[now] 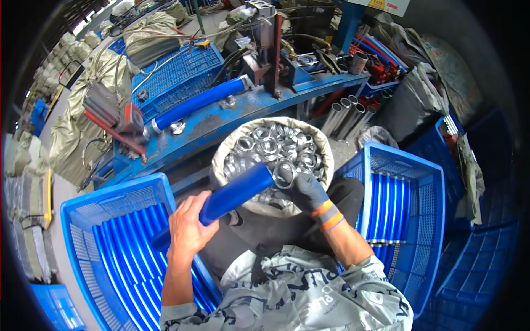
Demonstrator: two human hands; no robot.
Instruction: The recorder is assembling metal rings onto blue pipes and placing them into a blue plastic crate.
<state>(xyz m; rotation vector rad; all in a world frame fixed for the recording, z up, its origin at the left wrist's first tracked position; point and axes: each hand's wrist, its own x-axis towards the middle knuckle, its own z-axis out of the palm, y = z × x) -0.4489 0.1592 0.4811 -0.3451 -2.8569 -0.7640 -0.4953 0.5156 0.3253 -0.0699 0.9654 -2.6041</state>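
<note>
My bare left hand (190, 223) is wrapped round a blue tube (237, 190), which slants up to the right over my lap. Close to the tube's upper end, my right hand (308, 193), in a dark glove with an orange-edged cuff, grips a silver metal ring (285, 174). Whether ring and tube touch is hard to make out. Below and beyond them stands a round, cloth-lined container (223, 146) heaped with loose metal rings (268, 144).
Blue crates stand at my left (74, 220) and right (436, 220), both holding blue tubes. Ahead, a blue metal bench (207, 118) carries a clamping machine (265, 60) with another blue tube (201, 102) set in it. Bare metal tubes (345, 116) stand beyond the container.
</note>
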